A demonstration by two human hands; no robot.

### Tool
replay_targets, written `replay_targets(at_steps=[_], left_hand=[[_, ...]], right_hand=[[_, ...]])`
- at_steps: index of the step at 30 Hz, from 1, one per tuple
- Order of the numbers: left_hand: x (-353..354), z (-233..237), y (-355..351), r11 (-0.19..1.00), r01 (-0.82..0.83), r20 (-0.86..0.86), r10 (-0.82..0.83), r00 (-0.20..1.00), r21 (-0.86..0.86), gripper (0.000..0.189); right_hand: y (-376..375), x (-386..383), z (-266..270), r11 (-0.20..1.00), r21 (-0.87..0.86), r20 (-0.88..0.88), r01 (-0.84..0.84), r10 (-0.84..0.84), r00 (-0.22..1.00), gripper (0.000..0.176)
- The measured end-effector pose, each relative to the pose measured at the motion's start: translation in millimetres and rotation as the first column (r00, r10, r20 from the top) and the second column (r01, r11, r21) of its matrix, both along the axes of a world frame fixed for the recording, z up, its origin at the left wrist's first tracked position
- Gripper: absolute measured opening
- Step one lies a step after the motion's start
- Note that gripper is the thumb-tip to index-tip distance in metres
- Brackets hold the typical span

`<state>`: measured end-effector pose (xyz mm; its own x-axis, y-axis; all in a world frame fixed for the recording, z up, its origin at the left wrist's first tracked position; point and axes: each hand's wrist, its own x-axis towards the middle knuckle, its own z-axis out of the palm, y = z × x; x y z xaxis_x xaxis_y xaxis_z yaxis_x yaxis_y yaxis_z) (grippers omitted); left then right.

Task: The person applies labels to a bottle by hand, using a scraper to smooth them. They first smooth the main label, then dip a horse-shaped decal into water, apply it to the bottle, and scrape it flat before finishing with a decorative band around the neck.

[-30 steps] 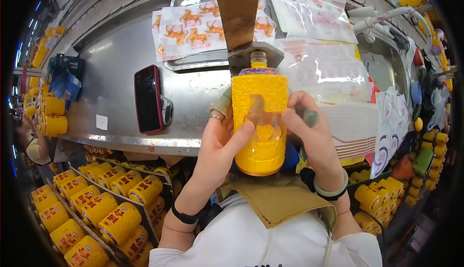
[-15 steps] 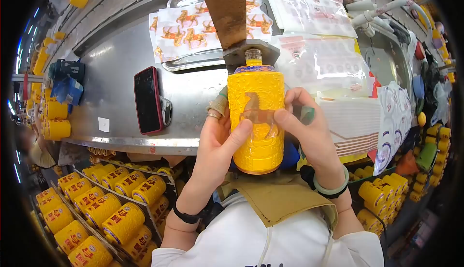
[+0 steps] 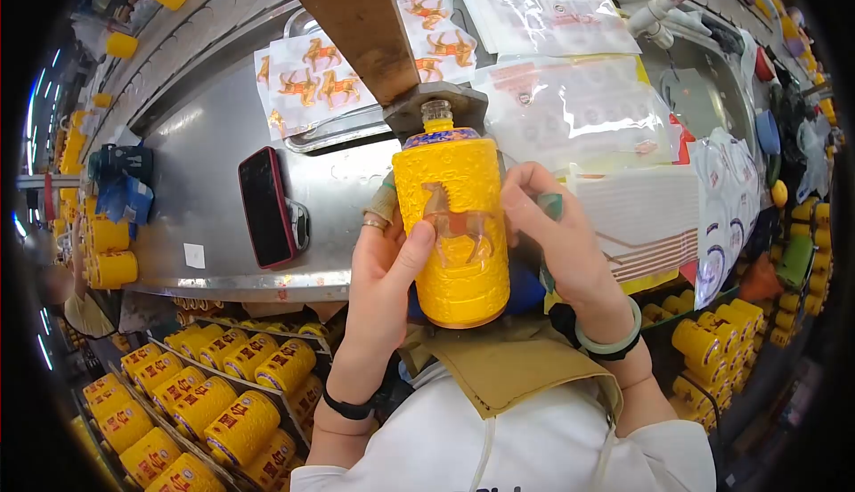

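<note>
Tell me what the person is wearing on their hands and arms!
The left hand has a gold-coloured ring, a beige finger wrap and a thin black band at the wrist. The right hand has a green fingertip cover and a pale green bangle on the wrist. Both sleeves are white.

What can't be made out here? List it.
Head view:
Yellow embossed bottle: its far side faces away; left hand and right hand cover its flanks.
Clear sticker sheets: print too small.
Brown wooden beam: upper end cut by frame edge.
Red-cased phone: screen dark.
</note>
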<state>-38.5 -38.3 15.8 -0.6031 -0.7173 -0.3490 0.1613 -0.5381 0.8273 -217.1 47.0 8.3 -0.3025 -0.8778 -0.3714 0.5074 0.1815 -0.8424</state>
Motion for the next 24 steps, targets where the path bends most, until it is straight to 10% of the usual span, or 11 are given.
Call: replay_targets(at_steps=[5,24], left_hand=[[-1.6,-0.2,1.9,1.000,-0.022,0.002,0.022,1.000,-0.016,0.060],[-2.3,1.9,2.5,0.998,0.012,0.009,-0.011,1.000,-0.055,0.062]], right_hand=[[-0.9,5.7,-1.8,1.000,-0.023,-0.249,0.001,-0.006,0.968,0.019],[2.0,-10.1,4.5,0.992,-0.046,-0.020,0.116,-0.117,0.993,0.025]])
